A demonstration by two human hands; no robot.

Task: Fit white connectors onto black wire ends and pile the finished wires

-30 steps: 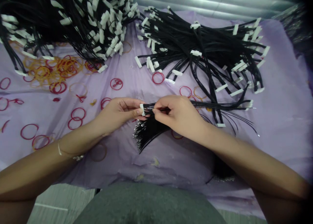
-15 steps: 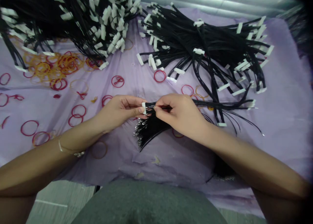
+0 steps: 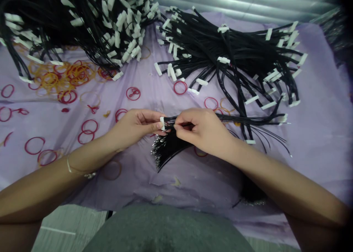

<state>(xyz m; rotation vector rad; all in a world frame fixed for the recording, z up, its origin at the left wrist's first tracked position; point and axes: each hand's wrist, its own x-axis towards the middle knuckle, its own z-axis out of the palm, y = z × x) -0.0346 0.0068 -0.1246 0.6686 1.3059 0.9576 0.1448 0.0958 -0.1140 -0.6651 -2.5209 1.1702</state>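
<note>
Between thumb and fingers, my left hand (image 3: 136, 128) grips a white plastic connector (image 3: 162, 123) near the middle of the table. Black wires run from it to the right, under and past my right hand (image 3: 200, 127). Thumb and forefinger of that hand are pinched on a thin black wire close behind the connector. Far along these wires, a second white connector (image 3: 283, 119) hangs at the right end. Just below my hands lies a bundle of loose black wires (image 3: 168, 149) with shiny metal terminals fanned out at its left end.
A purple cloth (image 3: 132, 186) covers the table. At the back right rests a pile of wire harnesses (image 3: 204, 39) with white connectors; a bigger harness heap (image 3: 55, 28) fills the back left. Red and yellow rubber bands (image 3: 49, 79) are scattered leftward. More black wires (image 3: 252, 189) lie beneath my right forearm.
My hands stay almost in place, with the left still on the connector. The right fingers have shifted very slightly, and the loose wire ends at the right have moved a little left and down.
</note>
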